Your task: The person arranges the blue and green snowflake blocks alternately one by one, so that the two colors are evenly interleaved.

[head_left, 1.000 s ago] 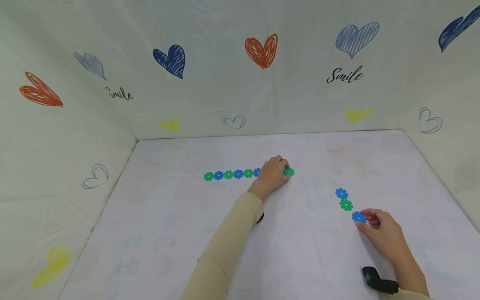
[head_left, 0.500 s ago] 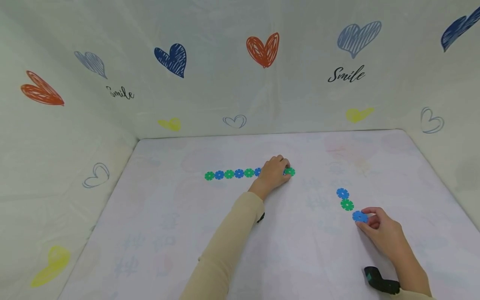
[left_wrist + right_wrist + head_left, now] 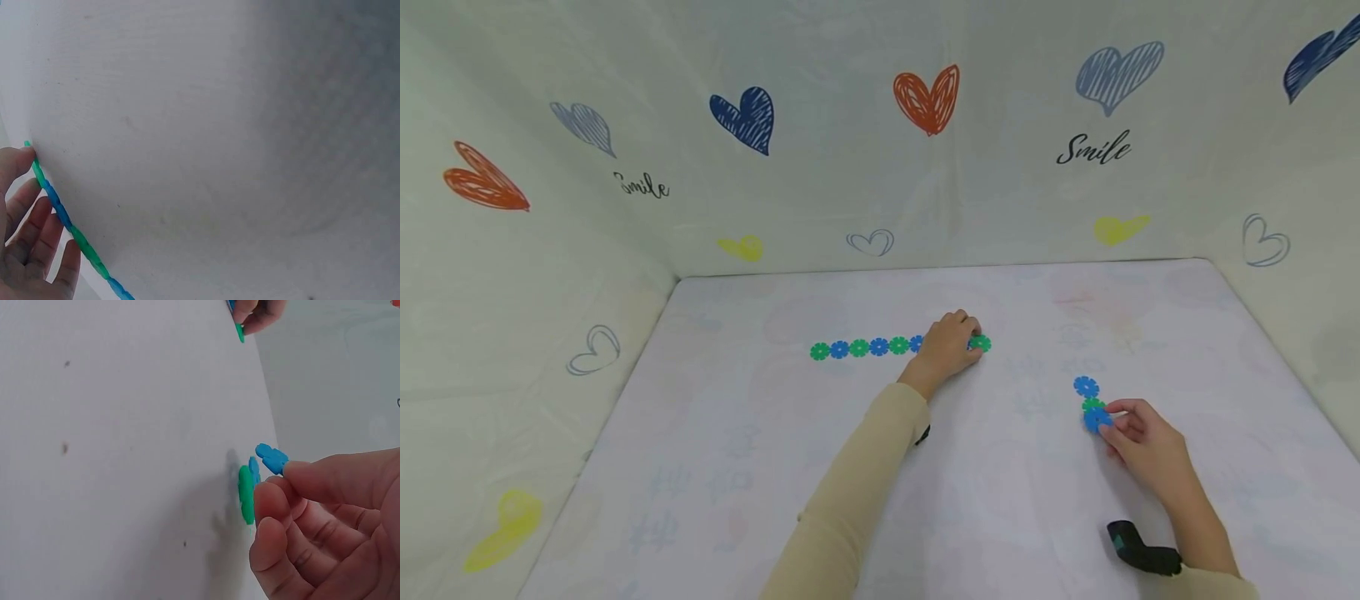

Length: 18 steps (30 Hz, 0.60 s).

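A row of linked green and blue notched plastic discs point(image 3: 859, 348) lies along the far middle of the table. My left hand point(image 3: 950, 346) covers part of it and pinches the green disc point(image 3: 981, 343) at its right end. In the left wrist view, the thumb and a finger hold that end, and the other fingers lie along the row. On the right, my right hand point(image 3: 1150, 446) pinches a blue disc point(image 3: 1097, 420) between thumb and finger. It partly hides a green disc point(image 3: 1091, 405) on the table, which sits beside another blue disc point(image 3: 1086, 386).
The white table point(image 3: 737, 467) meets a pale cloth wall point(image 3: 820, 183) printed with hearts and the word Smile. A black wrist device point(image 3: 1142, 550) is by my right wrist.
My right hand has moved left and slightly away from me, bringing the blue disc over the edge of the green one. The left hand keeps its place on the row.
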Each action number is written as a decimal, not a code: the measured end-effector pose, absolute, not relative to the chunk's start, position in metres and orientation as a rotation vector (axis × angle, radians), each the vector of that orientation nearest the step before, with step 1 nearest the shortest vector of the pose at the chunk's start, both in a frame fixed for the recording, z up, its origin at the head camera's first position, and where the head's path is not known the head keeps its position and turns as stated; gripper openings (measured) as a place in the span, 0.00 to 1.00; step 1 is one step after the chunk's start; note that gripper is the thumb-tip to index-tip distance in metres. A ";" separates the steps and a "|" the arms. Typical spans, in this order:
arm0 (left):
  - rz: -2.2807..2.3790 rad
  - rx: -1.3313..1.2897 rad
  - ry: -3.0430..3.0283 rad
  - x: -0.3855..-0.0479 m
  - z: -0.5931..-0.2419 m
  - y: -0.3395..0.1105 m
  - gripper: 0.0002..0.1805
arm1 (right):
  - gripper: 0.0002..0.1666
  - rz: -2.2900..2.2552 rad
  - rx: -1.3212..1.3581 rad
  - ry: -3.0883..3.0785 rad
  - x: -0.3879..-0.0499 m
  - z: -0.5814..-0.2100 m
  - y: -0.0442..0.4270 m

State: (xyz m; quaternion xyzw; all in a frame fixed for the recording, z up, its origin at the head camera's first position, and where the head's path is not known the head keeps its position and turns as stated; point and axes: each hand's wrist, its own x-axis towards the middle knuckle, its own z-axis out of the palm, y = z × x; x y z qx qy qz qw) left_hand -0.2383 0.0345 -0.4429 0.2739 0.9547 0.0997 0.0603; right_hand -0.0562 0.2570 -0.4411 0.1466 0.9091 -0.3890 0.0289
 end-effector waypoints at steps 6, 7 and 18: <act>0.323 0.820 2.886 -0.238 -0.443 0.034 0.16 | 0.19 -1.309 0.361 2.826 -0.072 -0.436 0.246; 0.324 0.821 2.886 -0.238 -0.443 0.034 0.16 | 0.19 -1.321 0.340 2.830 -0.075 -0.435 0.244; 0.326 0.808 2.883 -0.237 -0.441 0.034 0.16 | 0.19 -1.427 0.270 2.739 -0.111 -0.430 0.224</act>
